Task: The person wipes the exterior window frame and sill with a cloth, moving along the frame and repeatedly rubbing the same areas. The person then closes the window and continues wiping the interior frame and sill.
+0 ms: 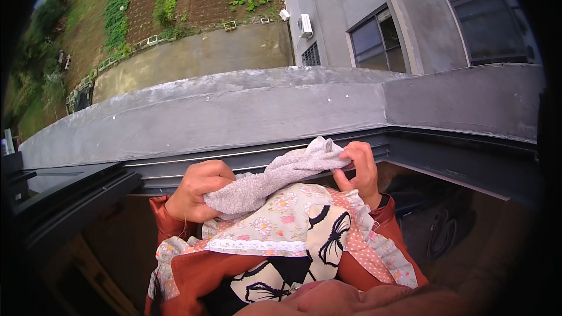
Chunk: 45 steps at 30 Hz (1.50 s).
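A light grey, twisted towel stretches between my two hands, just above the dark metal window track. My left hand is closed round its lower left end, the fingers curled over the cloth. At the upper right end, my right hand pinches the towel between thumb and fingers. The cloth is bunched up and slants upward to the right. Below it lies the flowered apron over my rust-coloured sleeves and front.
Past the track runs a grey concrete ledge. A sliding window frame stands at the left. Far below lie garden beds and a paved strip. A grey building with windows rises at the right.
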Each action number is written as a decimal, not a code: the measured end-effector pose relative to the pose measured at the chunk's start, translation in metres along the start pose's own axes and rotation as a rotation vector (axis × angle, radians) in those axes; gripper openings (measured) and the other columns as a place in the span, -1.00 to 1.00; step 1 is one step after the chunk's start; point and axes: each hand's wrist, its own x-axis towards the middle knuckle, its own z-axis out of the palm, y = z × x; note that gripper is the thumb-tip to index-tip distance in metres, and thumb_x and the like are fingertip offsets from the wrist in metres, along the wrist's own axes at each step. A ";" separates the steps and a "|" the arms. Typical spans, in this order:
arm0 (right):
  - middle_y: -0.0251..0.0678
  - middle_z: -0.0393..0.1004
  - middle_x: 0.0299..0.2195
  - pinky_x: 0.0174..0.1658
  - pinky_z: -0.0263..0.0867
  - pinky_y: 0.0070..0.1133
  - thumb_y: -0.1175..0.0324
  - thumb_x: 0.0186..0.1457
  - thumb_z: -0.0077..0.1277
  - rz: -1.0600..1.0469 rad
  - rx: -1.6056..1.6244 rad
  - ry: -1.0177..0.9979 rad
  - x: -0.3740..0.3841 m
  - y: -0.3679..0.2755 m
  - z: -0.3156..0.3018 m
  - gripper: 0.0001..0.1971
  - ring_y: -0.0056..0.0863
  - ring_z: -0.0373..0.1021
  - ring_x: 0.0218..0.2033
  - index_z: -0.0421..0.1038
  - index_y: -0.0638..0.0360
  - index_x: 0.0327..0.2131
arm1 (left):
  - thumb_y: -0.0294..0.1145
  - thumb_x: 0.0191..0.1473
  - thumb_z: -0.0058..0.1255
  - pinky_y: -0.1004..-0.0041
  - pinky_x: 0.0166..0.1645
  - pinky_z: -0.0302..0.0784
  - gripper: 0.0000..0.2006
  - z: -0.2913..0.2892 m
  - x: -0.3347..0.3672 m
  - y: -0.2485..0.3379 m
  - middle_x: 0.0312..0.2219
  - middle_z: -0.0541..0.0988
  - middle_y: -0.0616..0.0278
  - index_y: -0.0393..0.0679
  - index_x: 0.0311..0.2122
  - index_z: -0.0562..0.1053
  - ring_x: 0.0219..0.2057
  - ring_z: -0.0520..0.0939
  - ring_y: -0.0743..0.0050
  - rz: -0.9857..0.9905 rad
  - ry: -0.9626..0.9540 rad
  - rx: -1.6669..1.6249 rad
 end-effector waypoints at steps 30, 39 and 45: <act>-0.29 0.32 -0.37 -0.45 0.25 -0.60 0.61 -0.10 0.11 0.065 0.225 -0.155 0.016 -0.004 0.009 -0.81 -0.49 0.29 -0.54 0.29 0.25 -0.40 | -0.45 -0.33 0.23 0.34 -0.29 0.48 -0.70 0.009 -0.006 0.020 -0.40 0.54 0.13 -0.22 -0.34 0.54 -0.38 0.59 0.13 0.025 0.043 0.255; -0.42 0.32 -0.40 -0.46 0.17 -0.76 0.56 0.20 -0.06 0.155 0.657 0.272 0.012 -0.008 -0.039 -0.90 -0.78 0.22 -0.52 0.22 0.21 -0.32 | -0.50 -0.30 0.20 0.21 0.10 0.33 -0.29 0.026 0.007 0.014 -0.01 0.45 0.06 -0.09 0.12 0.35 0.01 0.45 0.01 -0.007 -0.030 0.425; -0.42 0.29 -0.39 -0.44 0.14 -0.77 0.53 0.23 -0.14 -0.023 0.439 0.589 0.014 -0.012 -0.067 -0.97 -0.78 0.17 -0.48 0.24 0.22 -0.31 | -0.37 -0.23 0.27 0.24 0.08 0.32 -0.29 0.034 0.015 0.004 -0.11 0.46 0.04 -0.18 0.12 0.32 -0.06 0.46 0.02 -0.065 0.007 0.420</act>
